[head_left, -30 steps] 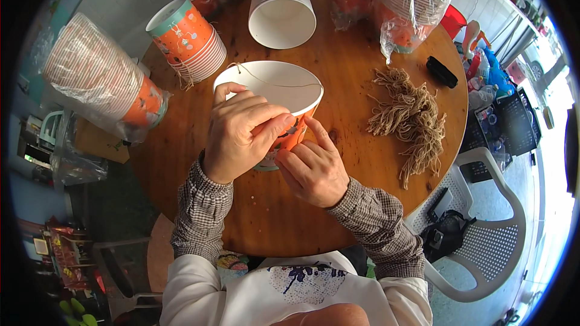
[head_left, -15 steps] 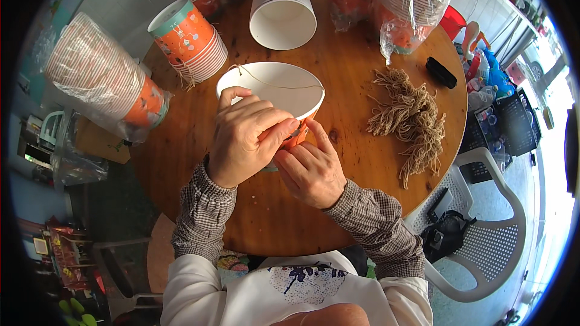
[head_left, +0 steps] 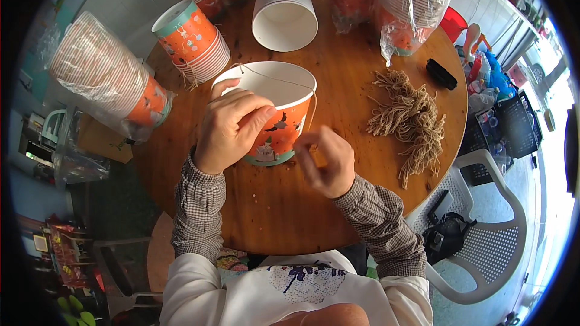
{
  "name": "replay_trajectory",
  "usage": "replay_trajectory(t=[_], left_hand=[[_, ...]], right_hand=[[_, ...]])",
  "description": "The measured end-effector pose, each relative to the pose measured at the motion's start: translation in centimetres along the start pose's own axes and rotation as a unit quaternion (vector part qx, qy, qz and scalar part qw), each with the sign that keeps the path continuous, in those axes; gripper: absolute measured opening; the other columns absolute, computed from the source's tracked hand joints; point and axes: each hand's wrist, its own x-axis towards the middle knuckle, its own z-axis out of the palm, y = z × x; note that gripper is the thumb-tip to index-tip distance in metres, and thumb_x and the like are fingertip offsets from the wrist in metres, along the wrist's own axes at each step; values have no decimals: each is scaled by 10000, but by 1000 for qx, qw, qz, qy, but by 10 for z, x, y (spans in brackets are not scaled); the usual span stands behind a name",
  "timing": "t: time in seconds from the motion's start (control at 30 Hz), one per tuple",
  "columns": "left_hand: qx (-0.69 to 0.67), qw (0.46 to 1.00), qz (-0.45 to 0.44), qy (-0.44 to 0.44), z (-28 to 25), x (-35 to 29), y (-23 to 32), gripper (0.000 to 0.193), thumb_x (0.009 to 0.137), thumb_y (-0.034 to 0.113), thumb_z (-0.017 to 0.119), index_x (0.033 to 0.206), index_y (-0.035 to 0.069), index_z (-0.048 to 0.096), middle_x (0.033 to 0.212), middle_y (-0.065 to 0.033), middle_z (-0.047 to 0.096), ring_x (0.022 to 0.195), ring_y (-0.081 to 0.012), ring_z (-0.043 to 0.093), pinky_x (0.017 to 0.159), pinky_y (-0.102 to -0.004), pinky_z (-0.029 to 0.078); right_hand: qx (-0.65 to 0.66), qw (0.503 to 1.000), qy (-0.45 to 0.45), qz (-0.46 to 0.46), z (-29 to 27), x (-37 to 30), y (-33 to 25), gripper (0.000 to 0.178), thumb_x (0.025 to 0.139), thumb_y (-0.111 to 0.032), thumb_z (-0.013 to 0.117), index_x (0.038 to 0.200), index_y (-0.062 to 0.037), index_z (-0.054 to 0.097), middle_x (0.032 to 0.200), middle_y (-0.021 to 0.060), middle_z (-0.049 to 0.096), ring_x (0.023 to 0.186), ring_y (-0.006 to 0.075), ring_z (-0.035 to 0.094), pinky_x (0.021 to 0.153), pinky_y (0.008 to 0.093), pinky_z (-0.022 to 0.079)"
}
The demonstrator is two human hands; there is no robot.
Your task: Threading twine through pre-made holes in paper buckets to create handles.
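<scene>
Black bag (head_left: 446, 235) on pale chair (head_left: 498, 244)

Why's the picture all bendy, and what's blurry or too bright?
Head view: the fisheye lens bends things near the rim; same view: the right hand looks smeared, the left hand clearer; also there: the far right glares white, plastic wrap shines.

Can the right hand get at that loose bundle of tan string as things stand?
Probably yes: only brown wooden tabletop shows between the bare right hand and the loose tan string bundle. Blur hides whether that hand holds the thin tan cord on the round orange paper bucket.
</scene>
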Motion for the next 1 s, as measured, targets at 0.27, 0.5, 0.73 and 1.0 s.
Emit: replay_trajectory(t=[0.27, 0.5, 0.73, 1.0], left_hand=[[57, 994, 3, -98, -3, -15, 16, 277, 845, 213, 696, 1071, 64, 639, 937, -100, 698, 853, -272, 660, 926, -411, 436], [-43, 979, -107, -167, 6, -20, 13, 195, 864, 127, 638, 1003, -8, 613, 876, -140, 643, 782, -332, 619, 731, -402, 491], [-75, 979, -157, -105, 8, -30, 14, 118, 841, 88, 676, 882, -17, 640, 801, -114, 629, 647, -249, 625, 564, -323, 481], [-43, 987, -139, -70, 13, -32, 13, 136, 817, 71, 696, 768, -13, 602, 726, -100, 609, 598, -238, 613, 524, -338, 471]], right_hand=[[337, 895, 66, 286, 16, -9, 20, 112, 947, -88, 600, 976, 12, 557, 943, 23, 628, 865, 68, 591, 762, 231, 501], [345, 891, -2, 294, 21, -14, 26, 90, 969, -66, 547, 990, 21, 557, 1116, 119, 635, 1035, 159, 597, 940, 304, 474], [314, 891, -1, 327, 30, -20, 32, 129, 974, -102, 551, 984, 27, 553, 1110, 118, 640, 1016, 145, 602, 910, 288, 498], [299, 903, 43, 306, 37, -18, 29, 135, 950, -127, 604, 954, 3, 569, 800, -19, 596, 704, 24, 513, 614, 192, 448]])
